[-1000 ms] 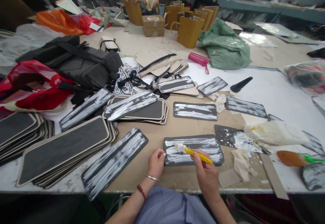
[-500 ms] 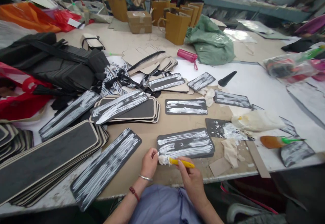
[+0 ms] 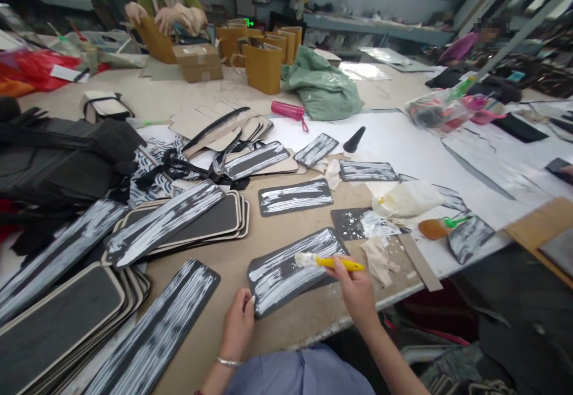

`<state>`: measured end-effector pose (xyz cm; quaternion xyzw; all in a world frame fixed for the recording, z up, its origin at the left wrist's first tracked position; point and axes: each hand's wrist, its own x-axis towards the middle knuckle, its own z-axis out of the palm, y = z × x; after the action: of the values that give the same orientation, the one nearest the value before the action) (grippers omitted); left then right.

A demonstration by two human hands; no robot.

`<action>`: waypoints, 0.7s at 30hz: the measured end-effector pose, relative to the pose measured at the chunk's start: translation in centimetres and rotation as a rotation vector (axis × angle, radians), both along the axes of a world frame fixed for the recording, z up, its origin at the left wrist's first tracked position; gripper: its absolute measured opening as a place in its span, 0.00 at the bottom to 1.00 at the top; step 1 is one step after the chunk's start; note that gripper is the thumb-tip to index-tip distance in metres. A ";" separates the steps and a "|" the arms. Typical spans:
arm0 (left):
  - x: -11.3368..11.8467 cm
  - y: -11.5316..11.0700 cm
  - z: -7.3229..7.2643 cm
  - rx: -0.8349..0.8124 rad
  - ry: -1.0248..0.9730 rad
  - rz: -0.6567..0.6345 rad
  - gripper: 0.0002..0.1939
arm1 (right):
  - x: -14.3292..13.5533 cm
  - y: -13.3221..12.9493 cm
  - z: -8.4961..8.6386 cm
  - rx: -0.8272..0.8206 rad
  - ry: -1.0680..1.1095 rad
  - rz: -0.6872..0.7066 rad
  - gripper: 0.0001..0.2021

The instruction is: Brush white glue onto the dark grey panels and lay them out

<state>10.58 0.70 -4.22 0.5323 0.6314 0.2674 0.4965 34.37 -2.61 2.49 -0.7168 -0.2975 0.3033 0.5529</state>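
My right hand (image 3: 356, 287) is closed round the yellow handle of a brush (image 3: 340, 263). The brush's white-coated bristles lie over a dark panel (image 3: 286, 281) streaked with white. At that panel's lower left corner, my left hand (image 3: 239, 314) pinches the edge between thumb and fingers. The panel is tilted, and part of another dark piece shows under its right side. Farther up, a smaller streaked panel (image 3: 295, 197) lies flat. A long streaked panel (image 3: 156, 329) rests to the left of my left hand.
Stacked dark boards with pale rims (image 3: 58, 323) fill the lower left. On the right are a white-smeared dark sheet (image 3: 353, 224), a crumpled cloth (image 3: 380, 261) and an orange-brown bottle (image 3: 433, 228). Across the table, a person holds a brown bag (image 3: 156, 40) near a cardboard box (image 3: 198, 62).
The view has turned right and up. My right hand has lifted the brush from the panel's near edge to over its middle. The panel now sits tilted, its left corner nearer me.
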 end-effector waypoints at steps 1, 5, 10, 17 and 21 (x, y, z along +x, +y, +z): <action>-0.1 0.0 0.0 0.007 0.019 -0.009 0.11 | -1.1 0.9 -0.5 0.013 0.089 0.044 0.19; -0.2 -0.1 0.2 0.012 0.080 -0.015 0.14 | -0.5 3.1 -2.3 0.017 0.117 0.097 0.19; 0.2 -0.2 0.3 0.006 0.044 0.035 0.15 | 6.0 2.1 -2.0 0.010 -0.134 -0.136 0.20; 1.0 -0.6 0.9 -0.027 -0.015 0.045 0.13 | -2.3 2.0 -0.3 0.066 0.104 0.157 0.14; 1.1 -0.5 0.8 -0.024 -0.023 0.060 0.11 | -3.5 2.6 -1.3 0.043 -0.035 0.251 0.14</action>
<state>11.67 0.20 -3.44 0.5041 0.6445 0.2806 0.5017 30.84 0.03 1.19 -0.6668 -0.4011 0.3512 0.5206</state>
